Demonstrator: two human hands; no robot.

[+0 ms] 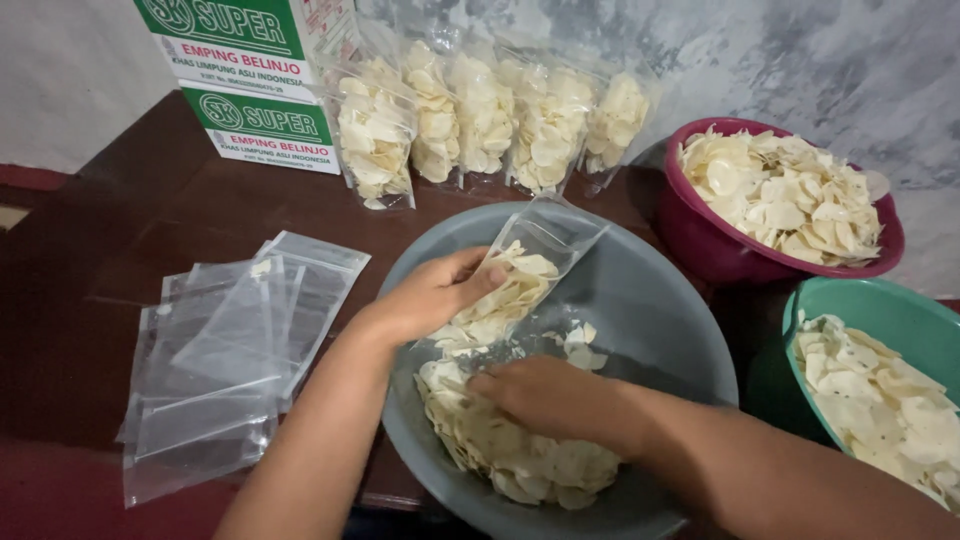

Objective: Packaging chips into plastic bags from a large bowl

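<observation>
My left hand (432, 295) grips a clear plastic bag (530, 255) partly filled with pale thin chips, held tilted over a grey basin (660, 310). My right hand (550, 395) lies palm down on the heap of chips (510, 450) at the front of the basin, fingers closed over some of them near the bag's mouth. A few loose chips (580, 345) lie on the basin's floor beside the bag.
A pile of empty clear bags (230, 350) lies on the dark table at left. Several filled bags (480, 115) stand at the back beside green and white cartons (250, 80). A maroon bowl (700, 245) and a green bowl (900, 315) of chips sit at right.
</observation>
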